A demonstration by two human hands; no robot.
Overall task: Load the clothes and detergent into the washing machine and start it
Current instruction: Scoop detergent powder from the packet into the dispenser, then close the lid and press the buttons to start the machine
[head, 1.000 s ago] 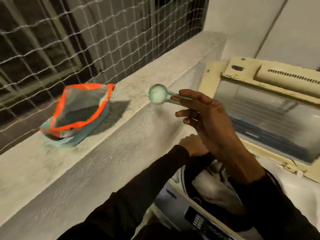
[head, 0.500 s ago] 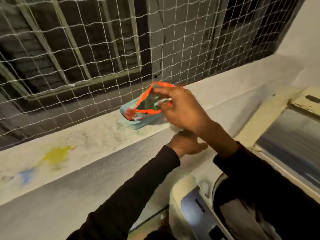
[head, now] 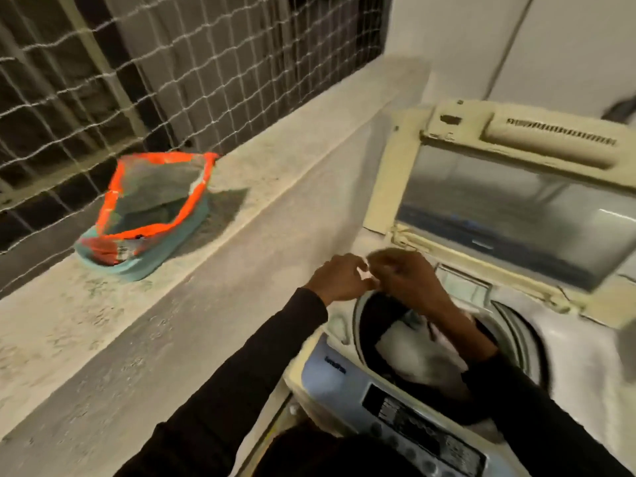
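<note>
The detergent bag (head: 151,215), teal with an orange rim, lies open on the concrete ledge (head: 282,173). The top-loading washing machine (head: 585,366) has its lid (head: 516,215) raised. Dark and white clothes (head: 413,352) fill the drum. My left hand (head: 339,277) and my right hand (head: 409,278) meet over the drum's back left rim, fingers curled and touching. A small pale patch shows between them. Blur hides whether either hand holds anything. No scoop is visible.
A net and window bars (head: 137,80) close off the ledge on the left. The control panel (head: 416,418) runs along the machine's front edge. A small drawer (head: 463,285) sits at the back of the tub opening. A white wall (head: 550,46) stands behind.
My right hand held a pale green scoop, reached into the detergent bag, then came back over the drum. My left hand lifted off the machine's edge to meet it.
</note>
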